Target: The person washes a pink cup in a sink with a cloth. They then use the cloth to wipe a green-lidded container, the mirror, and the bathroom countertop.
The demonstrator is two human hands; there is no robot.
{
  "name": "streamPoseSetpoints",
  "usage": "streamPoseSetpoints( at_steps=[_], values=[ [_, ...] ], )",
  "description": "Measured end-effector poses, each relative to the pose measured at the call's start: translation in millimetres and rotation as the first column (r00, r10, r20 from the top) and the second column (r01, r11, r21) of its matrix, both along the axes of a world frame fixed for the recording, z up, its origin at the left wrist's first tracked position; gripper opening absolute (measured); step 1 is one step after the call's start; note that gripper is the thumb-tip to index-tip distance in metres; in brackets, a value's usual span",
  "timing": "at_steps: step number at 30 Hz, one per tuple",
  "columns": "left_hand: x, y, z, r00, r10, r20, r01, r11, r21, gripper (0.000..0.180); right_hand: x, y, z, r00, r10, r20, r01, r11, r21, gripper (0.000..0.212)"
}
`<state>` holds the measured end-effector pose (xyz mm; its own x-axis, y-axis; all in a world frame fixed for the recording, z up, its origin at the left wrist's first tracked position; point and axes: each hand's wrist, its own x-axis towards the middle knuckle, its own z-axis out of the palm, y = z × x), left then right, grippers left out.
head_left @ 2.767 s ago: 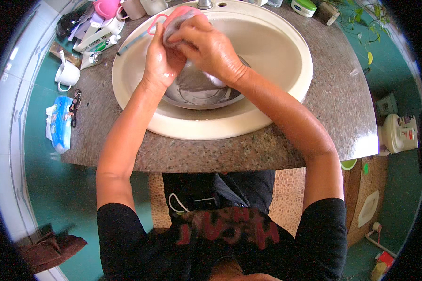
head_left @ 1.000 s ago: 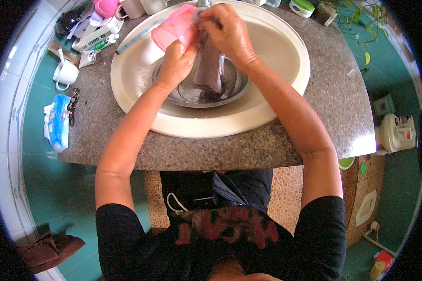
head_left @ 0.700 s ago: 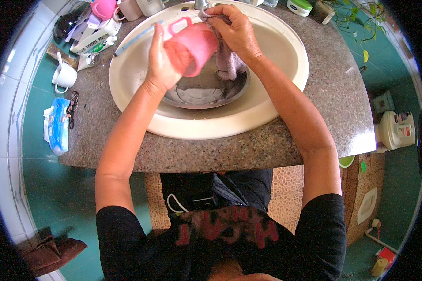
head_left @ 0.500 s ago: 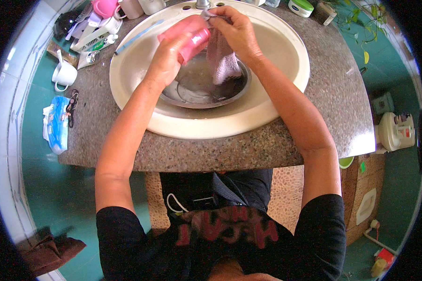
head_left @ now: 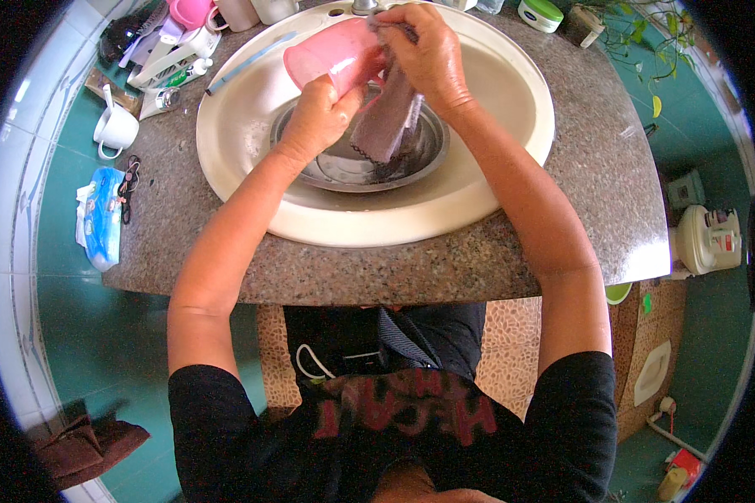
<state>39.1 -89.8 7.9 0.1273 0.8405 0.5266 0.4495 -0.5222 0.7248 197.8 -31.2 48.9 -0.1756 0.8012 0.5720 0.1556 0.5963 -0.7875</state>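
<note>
A translucent pink cup (head_left: 331, 52) is tilted on its side above the sink, its mouth toward the left. My left hand (head_left: 320, 116) grips it from below, near the handle. My right hand (head_left: 428, 54) is closed on a greyish-purple cloth (head_left: 387, 126), pressed against the cup's far end. The cloth's loose part hangs down over a round metal basin (head_left: 335, 168) with a little water in it. That basin sits inside the cream oval sink (head_left: 512, 126). My right fingertips are partly hidden by the cloth.
A blue toothbrush-like stick (head_left: 252, 63) lies on the sink's left rim. Left on the stone counter (head_left: 377, 272) are a white mug (head_left: 116, 130), a blue tissue pack (head_left: 102, 220) and a basket of toiletries (head_left: 180, 59). A green-lidded tub (head_left: 539, 14) stands at the back right.
The cup has turned in my left hand, so its mouth now faces left and its handle side shows below. The cloth's hanging end has swung left, and my right hand stays close to the cup.
</note>
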Motion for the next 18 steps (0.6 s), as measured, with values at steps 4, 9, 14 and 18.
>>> streamPoseSetpoints(
  at_steps=[4,9,14,18],
  values=[
    [2.4,0.1,1.7,0.993,0.037,-0.111,-0.024,0.993,0.116,0.028,-3.3,-3.9,0.2,0.997,-0.069,0.016,0.061,0.951,0.303,0.015],
    [-9.3,-0.6,-1.0,0.944,0.172,-0.283,-0.185,0.982,-0.02,0.02,-20.3,-23.3,-3.6,0.987,0.035,0.157,-0.094,0.916,0.389,0.016],
    [-3.5,5.5,-8.1,0.964,0.124,-0.234,-0.09,0.985,0.148,0.015,0.7,8.3,-9.3,1.0,-0.007,-0.011,0.009,0.969,0.245,0.016],
    [-4.7,6.6,-9.6,0.944,0.142,-0.298,-0.102,0.984,0.145,0.017,-1.5,7.2,-11.6,0.992,-0.11,0.062,0.094,0.97,0.225,0.019]
  ],
)
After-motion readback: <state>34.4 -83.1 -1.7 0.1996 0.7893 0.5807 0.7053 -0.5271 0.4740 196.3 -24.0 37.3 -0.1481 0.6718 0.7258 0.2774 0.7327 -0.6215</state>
